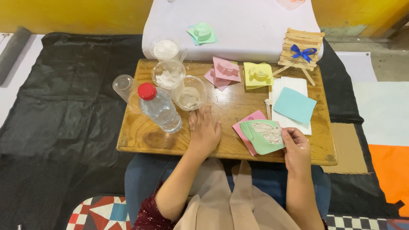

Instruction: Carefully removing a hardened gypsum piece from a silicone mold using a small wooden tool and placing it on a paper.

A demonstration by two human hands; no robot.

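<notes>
landmark: wooden board [140, 140] across the lap; all places given rel. to it.
thing in hand: green foam mould [260, 137], shallow cut-out w/ whitish paste in it, near the board's front edge, right of centre.
what's under it: pink foam sheet [251, 123], partly covered, poking out up-left of the mould.
right hand [296, 149]: fingers pinched on the mould's right edge, thumb on top; rest of hand hangs off the board's front-right edge.
left hand [204, 130]: flat on the board, palm down, fingers spread & relaxed, gripping nothing; front-centre of board.
key relation: mould lies just left of the right fingertips, touching them; left hand sits apart, w/ bare wood between it & the mould's left edge. Right hand = the nearer one.
long axis: mould runs roughly left-right along the board's front edge, slightly tilted, paste-filled part toward the right hand.
near left hand: clear plastic cup [189, 91] w/ pale residue just beyond the fingertips; water bottle [159, 106], red cap, lying toward the board's left.
back of board: two more cups of white powder [167, 64], back-left; pink & yellow foam moulds [257, 74], back-centre.
right side: light-blue sheet [295, 105] on white paper, behind the right hand.
off board: stick easel w/ blue bow [301, 50], past the back-right corner.
</notes>
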